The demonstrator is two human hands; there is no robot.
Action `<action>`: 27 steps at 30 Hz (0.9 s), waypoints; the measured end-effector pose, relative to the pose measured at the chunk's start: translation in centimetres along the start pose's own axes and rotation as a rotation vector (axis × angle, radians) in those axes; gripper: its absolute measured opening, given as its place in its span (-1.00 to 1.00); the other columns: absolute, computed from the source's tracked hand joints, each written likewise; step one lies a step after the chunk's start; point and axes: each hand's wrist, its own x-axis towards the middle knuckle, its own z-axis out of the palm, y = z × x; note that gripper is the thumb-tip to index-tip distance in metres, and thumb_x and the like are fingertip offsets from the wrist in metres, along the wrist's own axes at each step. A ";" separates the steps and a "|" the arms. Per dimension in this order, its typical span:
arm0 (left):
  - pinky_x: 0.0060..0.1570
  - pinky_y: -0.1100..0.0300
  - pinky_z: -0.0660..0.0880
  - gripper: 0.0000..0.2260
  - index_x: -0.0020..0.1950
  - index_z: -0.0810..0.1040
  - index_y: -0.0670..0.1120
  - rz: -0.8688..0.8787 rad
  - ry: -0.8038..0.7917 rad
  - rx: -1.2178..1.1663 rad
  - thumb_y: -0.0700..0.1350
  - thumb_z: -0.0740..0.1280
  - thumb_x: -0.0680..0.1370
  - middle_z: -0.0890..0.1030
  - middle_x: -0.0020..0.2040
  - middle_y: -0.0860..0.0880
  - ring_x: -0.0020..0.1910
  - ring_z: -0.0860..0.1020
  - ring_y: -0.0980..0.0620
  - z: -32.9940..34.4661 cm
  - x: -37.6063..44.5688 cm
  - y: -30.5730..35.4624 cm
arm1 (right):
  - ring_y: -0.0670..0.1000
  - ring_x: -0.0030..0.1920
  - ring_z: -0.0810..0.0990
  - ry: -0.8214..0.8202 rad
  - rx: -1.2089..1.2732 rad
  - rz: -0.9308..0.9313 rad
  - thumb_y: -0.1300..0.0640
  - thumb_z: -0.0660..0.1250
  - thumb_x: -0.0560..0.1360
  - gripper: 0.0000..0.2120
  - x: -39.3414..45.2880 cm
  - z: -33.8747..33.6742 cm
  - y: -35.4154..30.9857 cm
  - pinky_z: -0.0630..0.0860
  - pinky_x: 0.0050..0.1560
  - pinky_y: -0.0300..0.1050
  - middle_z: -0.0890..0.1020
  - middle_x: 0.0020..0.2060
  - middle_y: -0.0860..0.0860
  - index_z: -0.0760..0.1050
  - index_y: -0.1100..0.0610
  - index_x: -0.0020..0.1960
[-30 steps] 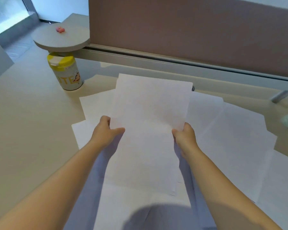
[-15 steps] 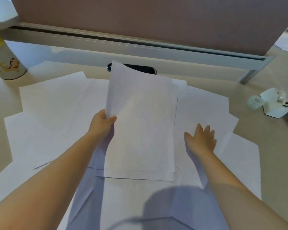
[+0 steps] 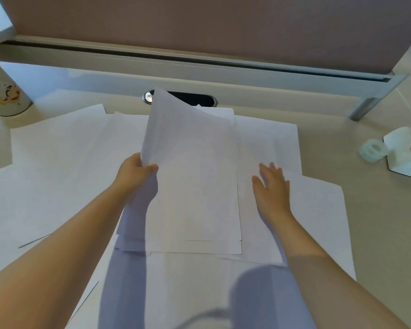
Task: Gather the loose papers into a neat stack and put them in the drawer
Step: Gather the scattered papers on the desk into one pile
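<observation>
A small stack of white sheets [image 3: 195, 176] is lifted at its left edge above the desk, its top corner curling. My left hand [image 3: 135, 172] grips that left edge, thumb on top. My right hand [image 3: 272, 188] lies flat with fingers spread on a loose sheet [image 3: 266, 143] just right of the stack. Several more loose white papers [image 3: 57, 162] are spread over the beige desk [image 3: 377, 210] on both sides and toward me. No drawer is in view.
A white and yellow canister [image 3: 5, 93] stands at the far left. A cable grommet [image 3: 199, 99] sits behind the stack, under the brown partition [image 3: 199, 29]. A roll of clear tape [image 3: 373, 150] and a white dispenser [image 3: 406, 153] lie at the right.
My right hand let go of the stack's right edge and went down flat onto a sheet to the right. The view swung right; the left hand keeps holding the stack.
</observation>
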 end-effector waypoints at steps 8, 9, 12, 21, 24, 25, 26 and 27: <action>-0.08 0.10 0.38 -0.95 -0.13 0.47 -0.13 -0.007 -0.162 -0.026 -0.26 0.29 0.46 0.50 -0.18 -0.11 -0.12 0.46 -0.11 0.3 0.4 0.7 | 0.10 0.51 -0.26 -0.217 -0.073 0.055 -0.08 -0.03 0.58 -0.42 0.5 1.5 -1.3 -0.28 0.48 0.02 -0.13 0.53 0.01 -0.21 0.02 0.50; -0.08 0.11 0.38 -0.94 -0.14 0.47 -0.12 -0.005 -0.179 -0.027 -0.25 0.31 0.43 0.50 -0.15 -0.13 -0.12 0.46 -0.10 0.3 0.4 0.7 | 0.10 0.51 -0.27 -0.249 -0.009 0.032 -0.08 -0.02 0.58 -0.42 0.6 2.0 -1.6 -0.28 0.47 0.04 -0.11 0.53 -0.02 -0.20 -0.03 0.50; -0.04 0.09 0.37 -0.87 -0.01 0.50 -0.16 -0.011 -0.154 -0.026 -0.28 0.28 0.46 0.51 -0.02 -0.17 -0.06 0.45 -0.11 -0.1 0.5 0.4 | 0.08 0.53 -0.09 -0.236 0.148 -0.019 -0.03 0.04 0.56 -0.44 1.0 2.6 -2.2 -0.27 0.50 0.09 0.04 0.53 -0.04 -0.10 -0.05 0.50; 0.26 -0.03 0.35 -0.40 0.49 0.07 -0.17 -0.112 0.027 0.083 -0.23 0.28 0.52 0.36 0.40 -0.26 0.30 0.40 -0.25 -2.4 -1.0 -2.3 | 0.17 0.52 -0.18 -0.204 -0.543 0.152 -0.08 0.07 0.56 -0.35 -0.2 0.1 -1.3 -0.07 0.49 0.08 -0.18 0.53 0.11 -0.18 0.09 0.50; 0.15 -0.05 0.38 -0.60 0.32 0.34 -0.27 -0.136 0.027 0.197 -0.20 0.29 0.52 0.48 0.26 -0.31 0.20 0.46 -0.28 -3.1 -1.5 -3.6 | 0.16 0.52 -0.13 -0.196 -0.552 0.167 -0.12 0.05 0.56 -0.34 -0.8 -0.1 -1.7 0.04 0.47 0.07 -0.15 0.53 0.09 -0.17 0.08 0.51; 0.09 -0.03 0.40 -0.68 0.23 0.41 -0.29 -0.132 0.028 0.227 -0.19 0.29 0.52 0.53 0.19 -0.31 0.12 0.49 -0.27 -3.4 -1.8 -4.0 | 0.16 0.52 -0.10 -0.187 -0.558 0.177 -0.12 0.05 0.56 -0.34 -1.0 0.1 -1.9 0.09 0.46 0.07 -0.13 0.53 0.09 -0.16 0.08 0.51; 0.03 0.00 0.39 -0.75 0.14 0.45 -0.28 -0.125 0.026 0.256 -0.19 0.28 0.52 0.55 0.13 -0.30 0.04 0.50 -0.24 -3.7 -2.1 -4.4 | 0.17 0.51 -0.07 -0.182 -0.572 0.180 -0.11 0.05 0.56 -0.36 -1.2 0.4 -2.1 0.13 0.44 0.08 -0.10 0.53 0.09 -0.13 0.08 0.51; -0.04 0.04 0.38 -0.80 0.07 0.47 -0.27 -0.120 0.027 0.282 -0.18 0.28 0.52 0.57 0.09 -0.29 -0.03 0.48 -0.20 -3.9 -2.4 -4.7 | 0.17 0.51 -0.04 -0.183 -0.589 0.172 -0.09 0.05 0.56 -0.39 -1.5 0.7 -2.4 0.18 0.42 0.08 -0.06 0.53 0.10 -0.09 0.09 0.51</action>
